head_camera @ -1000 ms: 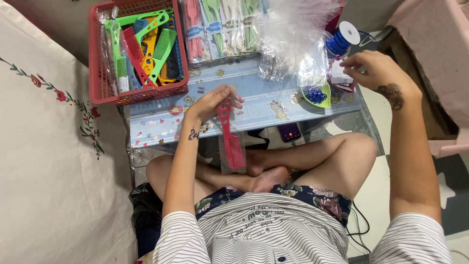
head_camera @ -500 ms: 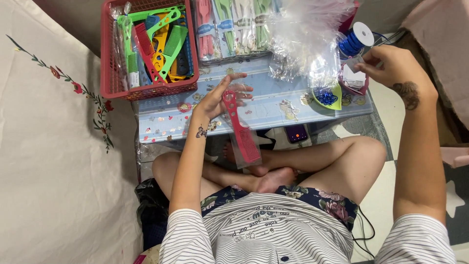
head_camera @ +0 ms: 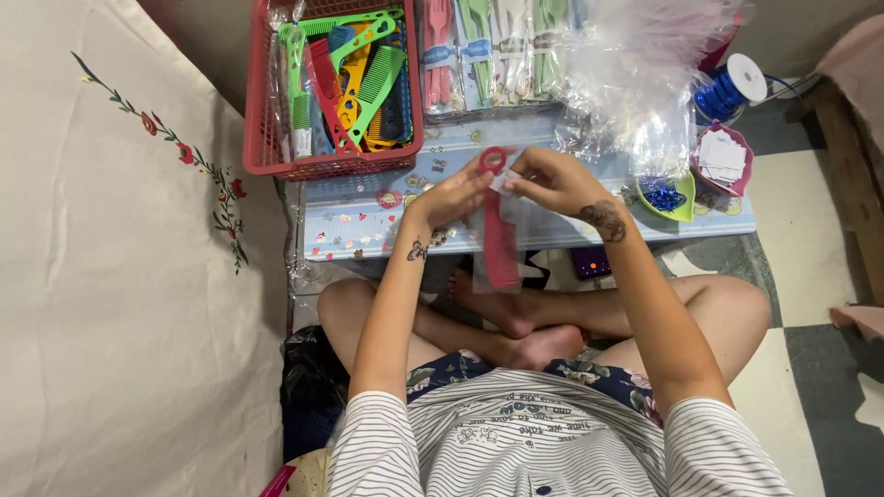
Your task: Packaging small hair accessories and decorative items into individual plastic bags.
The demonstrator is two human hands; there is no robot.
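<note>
Red plastic comb (head_camera: 500,241) hangs lengthwise toward the person's lap, just in front of the red basket (head_camera: 276,147) of combs, its ringed top pinched by the left hand (head_camera: 451,195) and the right hand (head_camera: 552,179) meeting there from either side.

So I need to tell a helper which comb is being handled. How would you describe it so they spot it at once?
Start at the low pale-blue table in front of the seated person. Just below the red basket of loose combs, both hands, left hand and right hand, pinch one red comb. It alone hangs vertically in a clear sleeve, ring-shaped end up.
</note>
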